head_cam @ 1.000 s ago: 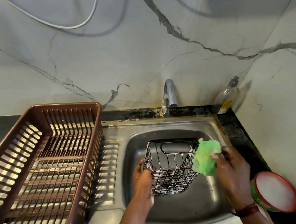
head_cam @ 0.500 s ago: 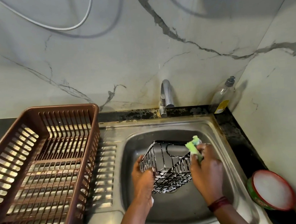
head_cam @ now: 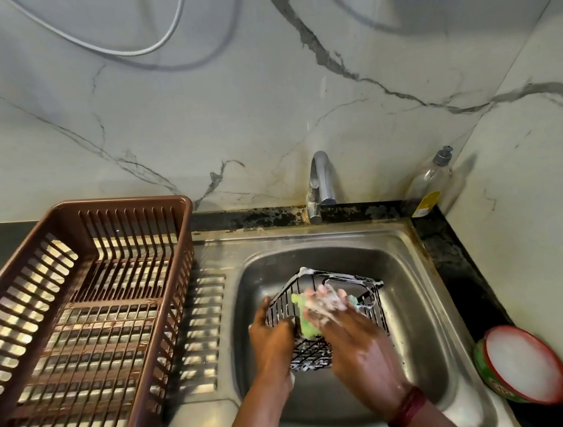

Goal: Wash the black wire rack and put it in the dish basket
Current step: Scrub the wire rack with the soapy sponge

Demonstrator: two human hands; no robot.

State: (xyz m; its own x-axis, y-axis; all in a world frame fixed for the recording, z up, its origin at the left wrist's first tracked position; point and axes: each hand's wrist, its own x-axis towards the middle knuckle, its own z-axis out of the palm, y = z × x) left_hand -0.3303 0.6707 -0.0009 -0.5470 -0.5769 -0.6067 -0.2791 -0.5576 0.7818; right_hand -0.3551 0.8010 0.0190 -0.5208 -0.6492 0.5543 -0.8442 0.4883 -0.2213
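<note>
The black wire rack (head_cam: pixel 371 302) sits tilted in the steel sink (head_cam: pixel 414 290), streaked with white foam. My left hand (head_cam: pixel 273 338) grips its left wall and holds it steady. My right hand (head_cam: pixel 347 324), covered in suds, reaches inside the rack and presses a green sponge (head_cam: pixel 306 324) against the left inner side. Most of the sponge is hidden under my fingers. The brown slatted dish basket (head_cam: pixel 77 322) stands on the drainboard to the left, with nothing in it.
A chrome tap (head_cam: pixel 321 182) stands behind the sink, with no water running. A clear soap bottle (head_cam: pixel 430 181) is in the back right corner. A round tub of white dish paste (head_cam: pixel 521 364) sits on the dark counter at the right.
My right hand has carried the sponge from the rack's outer right side into the rack and across to its left inner side. The rack has tilted and turned a little.
</note>
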